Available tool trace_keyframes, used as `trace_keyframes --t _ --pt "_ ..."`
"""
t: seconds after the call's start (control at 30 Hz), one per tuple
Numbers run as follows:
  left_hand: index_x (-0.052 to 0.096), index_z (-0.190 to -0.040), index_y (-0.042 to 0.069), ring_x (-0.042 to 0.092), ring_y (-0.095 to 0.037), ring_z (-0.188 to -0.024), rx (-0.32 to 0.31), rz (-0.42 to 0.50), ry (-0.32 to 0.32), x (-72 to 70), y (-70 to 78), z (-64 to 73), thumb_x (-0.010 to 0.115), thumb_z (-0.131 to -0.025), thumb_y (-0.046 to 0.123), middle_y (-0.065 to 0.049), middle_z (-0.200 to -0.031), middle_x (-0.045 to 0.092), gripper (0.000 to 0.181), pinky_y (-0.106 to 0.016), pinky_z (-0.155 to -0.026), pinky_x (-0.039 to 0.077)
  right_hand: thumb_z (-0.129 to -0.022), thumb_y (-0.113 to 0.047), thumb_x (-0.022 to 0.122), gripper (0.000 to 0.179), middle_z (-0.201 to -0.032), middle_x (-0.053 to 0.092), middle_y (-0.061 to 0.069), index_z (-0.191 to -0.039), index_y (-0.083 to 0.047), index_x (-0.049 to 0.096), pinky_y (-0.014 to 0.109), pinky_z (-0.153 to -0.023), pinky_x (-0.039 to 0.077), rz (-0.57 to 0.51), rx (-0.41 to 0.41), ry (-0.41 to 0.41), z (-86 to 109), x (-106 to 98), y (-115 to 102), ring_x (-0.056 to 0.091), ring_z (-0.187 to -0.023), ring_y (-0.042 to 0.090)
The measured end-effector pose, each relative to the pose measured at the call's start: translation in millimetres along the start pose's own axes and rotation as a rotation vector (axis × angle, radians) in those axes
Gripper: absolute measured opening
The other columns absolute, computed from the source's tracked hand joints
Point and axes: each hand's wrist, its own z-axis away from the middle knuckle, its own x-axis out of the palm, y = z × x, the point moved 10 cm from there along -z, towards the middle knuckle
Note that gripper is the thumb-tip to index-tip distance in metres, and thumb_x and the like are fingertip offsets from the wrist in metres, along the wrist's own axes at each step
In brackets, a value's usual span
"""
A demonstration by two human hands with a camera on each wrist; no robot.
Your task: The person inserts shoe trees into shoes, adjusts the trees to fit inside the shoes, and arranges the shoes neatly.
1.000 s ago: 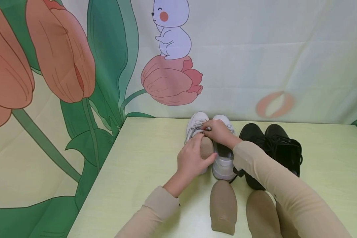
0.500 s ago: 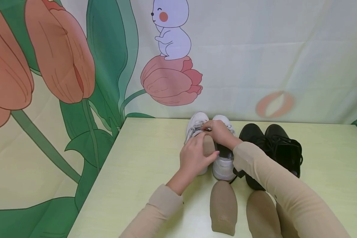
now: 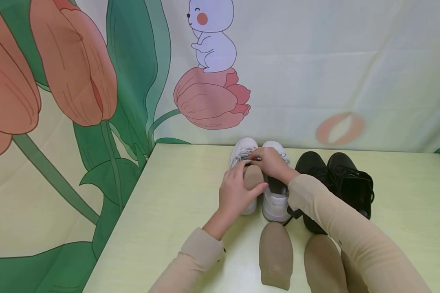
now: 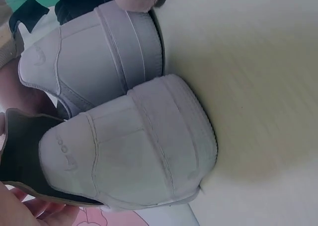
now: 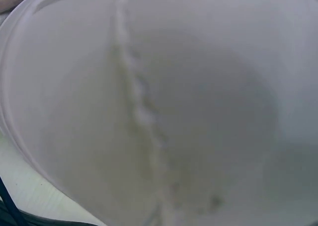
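Observation:
My left hand (image 3: 234, 191) holds a brown, hollow shoe insert (image 3: 253, 177) at the opening of the left white sneaker (image 3: 245, 147), thumb on its right side and fingers on its left. In the left wrist view the insert's dark hollow side (image 4: 22, 141) stands over the heel of this sneaker (image 4: 124, 151). My right hand (image 3: 270, 160) reaches across the right white sneaker (image 3: 276, 208) and pinches the left sneaker's tongue below the laces; its fingertips are partly hidden. A blurred white sneaker side (image 5: 208, 112) fills the right wrist view.
Two black lace-up shoes (image 3: 309, 165) stand right of the white pair, partly behind my right sleeve (image 3: 337, 215). Several brown inserts (image 3: 276, 256) lie nearer me on the pale table (image 3: 176, 195). A printed cloth (image 3: 286, 81) hangs along the back edge.
My left hand moves slightly right, then back left with the insert, whose rounded end now shows more between thumb and fingers. My right hand stays almost in place.

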Motion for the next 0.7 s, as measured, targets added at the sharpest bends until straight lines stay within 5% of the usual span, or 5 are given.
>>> trace_keyframes --t 0.37,0.7 --pt "0.047 -0.120 0.013 0.055 -0.024 -0.099 0.010 -0.010 -0.025 2.5 -6.7 -8.6 0.070 -0.065 0.050 -0.004 -0.114 0.057 0.070 -0.036 -0.080 0.047 -0.080 -0.009 0.061 0.012 -0.089 0.068 0.009 -0.086 -0.004 0.069 0.036 -0.078 0.048 0.001 -0.007 0.010 -0.5 -0.7 2.1 0.062 -0.086 0.022" --pt "0.046 -0.122 0.014 0.052 -0.022 -0.106 -0.028 -0.015 -0.049 6.7 -2.7 -7.4 0.066 -0.070 0.048 -0.004 -0.118 0.054 0.066 -0.039 -0.081 0.047 -0.081 -0.011 0.060 0.014 -0.090 0.068 0.010 -0.089 -0.004 0.068 0.036 -0.077 0.048 -0.007 0.071 -0.028 -1.6 2.4 9.5 0.061 -0.084 0.022"
